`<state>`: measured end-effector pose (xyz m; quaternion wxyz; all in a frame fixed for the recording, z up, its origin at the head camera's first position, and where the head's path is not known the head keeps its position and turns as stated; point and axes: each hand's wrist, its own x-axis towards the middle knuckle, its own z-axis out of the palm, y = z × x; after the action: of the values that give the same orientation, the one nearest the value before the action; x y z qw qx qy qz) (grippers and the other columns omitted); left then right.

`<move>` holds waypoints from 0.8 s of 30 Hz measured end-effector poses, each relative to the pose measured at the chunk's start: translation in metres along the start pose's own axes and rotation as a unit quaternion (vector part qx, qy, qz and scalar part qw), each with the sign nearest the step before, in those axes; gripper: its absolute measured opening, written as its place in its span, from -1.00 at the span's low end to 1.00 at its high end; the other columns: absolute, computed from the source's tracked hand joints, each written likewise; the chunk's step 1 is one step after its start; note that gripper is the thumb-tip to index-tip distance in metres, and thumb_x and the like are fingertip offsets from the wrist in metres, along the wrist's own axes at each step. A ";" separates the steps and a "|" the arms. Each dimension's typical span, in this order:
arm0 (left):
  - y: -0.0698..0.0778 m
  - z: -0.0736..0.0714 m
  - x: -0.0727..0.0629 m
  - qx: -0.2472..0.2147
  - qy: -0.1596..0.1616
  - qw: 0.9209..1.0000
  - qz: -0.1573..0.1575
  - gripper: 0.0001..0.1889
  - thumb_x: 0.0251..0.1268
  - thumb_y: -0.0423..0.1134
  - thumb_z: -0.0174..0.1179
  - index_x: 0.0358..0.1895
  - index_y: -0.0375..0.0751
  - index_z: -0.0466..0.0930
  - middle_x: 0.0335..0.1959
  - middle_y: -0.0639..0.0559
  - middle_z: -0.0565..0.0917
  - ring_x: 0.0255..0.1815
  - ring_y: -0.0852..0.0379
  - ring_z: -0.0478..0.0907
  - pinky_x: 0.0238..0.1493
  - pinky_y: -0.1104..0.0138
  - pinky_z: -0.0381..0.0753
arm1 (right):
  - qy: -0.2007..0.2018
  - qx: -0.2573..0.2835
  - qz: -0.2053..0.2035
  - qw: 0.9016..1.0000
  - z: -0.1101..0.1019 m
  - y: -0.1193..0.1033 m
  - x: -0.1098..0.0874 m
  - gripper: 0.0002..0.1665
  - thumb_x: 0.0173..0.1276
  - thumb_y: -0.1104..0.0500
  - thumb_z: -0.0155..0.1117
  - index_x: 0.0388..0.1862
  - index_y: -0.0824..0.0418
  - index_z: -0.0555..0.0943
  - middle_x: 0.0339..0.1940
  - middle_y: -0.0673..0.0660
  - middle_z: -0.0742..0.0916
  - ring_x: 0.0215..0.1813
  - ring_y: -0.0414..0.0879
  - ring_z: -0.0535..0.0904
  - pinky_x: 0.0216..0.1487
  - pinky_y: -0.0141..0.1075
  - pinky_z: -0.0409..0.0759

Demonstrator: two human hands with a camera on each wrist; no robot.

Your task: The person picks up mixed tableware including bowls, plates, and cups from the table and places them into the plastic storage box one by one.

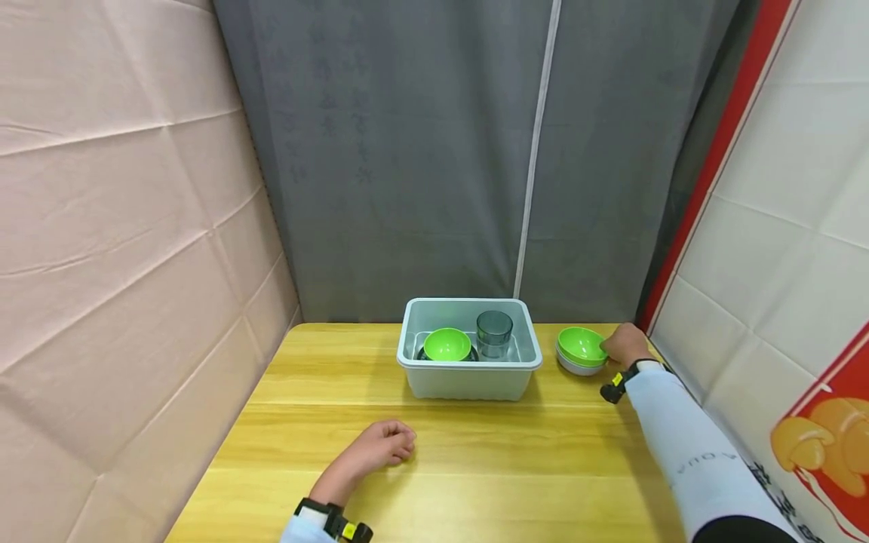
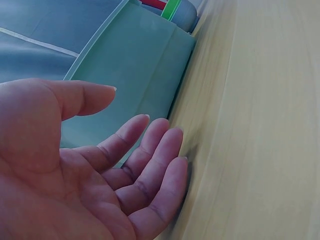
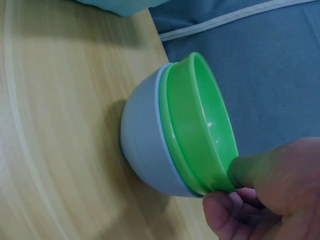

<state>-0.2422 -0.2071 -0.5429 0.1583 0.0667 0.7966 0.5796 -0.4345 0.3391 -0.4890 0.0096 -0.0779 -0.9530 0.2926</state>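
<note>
My right hand pinches the rim of a bright green bowl at the right of the table, thumb inside and fingers outside. In the right wrist view that green bowl sits in a stack, with a second green rim just beneath it and a pale grey-white bowl at the bottom. My left hand is over the front part of the table, palm visible in the left wrist view, fingers loosely bent and holding nothing. Beyond it stands a pale green-grey plastic bin.
Inside the bin are another green bowl, resting over something dark, and a clear dark-tinted glass. The wooden table meets a grey curtain behind. Pale quilted panels rise at left and right.
</note>
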 end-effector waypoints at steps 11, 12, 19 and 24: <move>0.000 -0.002 -0.003 -0.009 -0.001 1.000 -0.008 -0.60 0.71 -0.15 0.21 0.22 -0.50 0.62 0.02 -0.23 0.75 -0.04 -0.02 0.72 0.16 0.02 0.78 | 0.015 0.007 -0.020 1.000 -0.011 -0.016 -0.013 -0.71 0.50 0.28 0.30 -0.30 0.56 0.70 -0.51 0.25 0.72 -0.39 0.16 0.78 -0.43 -0.27 0.66; 0.000 -0.002 -0.003 -0.011 -0.001 1.000 -0.008 -0.60 0.71 -0.15 0.21 0.22 -0.50 0.62 0.02 -0.24 0.75 -0.03 -0.02 0.72 0.17 0.02 0.78 | 0.013 0.010 -0.019 1.000 -0.012 -0.016 -0.014 -0.69 0.51 0.27 0.30 -0.29 0.57 0.70 -0.50 0.26 0.73 -0.41 0.14 0.77 -0.43 -0.28 0.66; 0.007 -0.004 -0.004 -0.016 0.005 1.000 0.002 -0.62 0.68 -0.19 0.22 0.21 -0.53 0.60 0.03 -0.27 0.74 0.02 -0.07 0.72 0.21 -0.02 0.77 | 0.004 0.054 -0.055 0.997 -0.026 -0.021 -0.026 -0.65 0.58 0.26 0.27 -0.13 0.64 0.70 -0.27 0.47 0.80 -0.42 0.04 0.80 -0.34 -0.23 0.79; 0.016 -0.007 -0.004 -0.014 0.012 1.000 0.016 -0.65 0.66 -0.23 0.19 0.18 -0.52 0.60 0.05 -0.29 0.73 0.05 -0.06 0.72 0.24 -0.05 0.75 | -0.001 0.132 -0.072 0.989 -0.039 -0.025 -0.040 -0.70 0.59 0.29 0.24 -0.10 0.62 0.64 -0.27 0.41 0.76 -0.46 -0.05 0.77 -0.35 -0.22 0.83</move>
<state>-0.2414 -0.2092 -0.5252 0.1402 0.0704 0.7890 0.5940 -0.3957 0.3342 -0.4411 0.0401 -0.0067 -0.9092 0.4144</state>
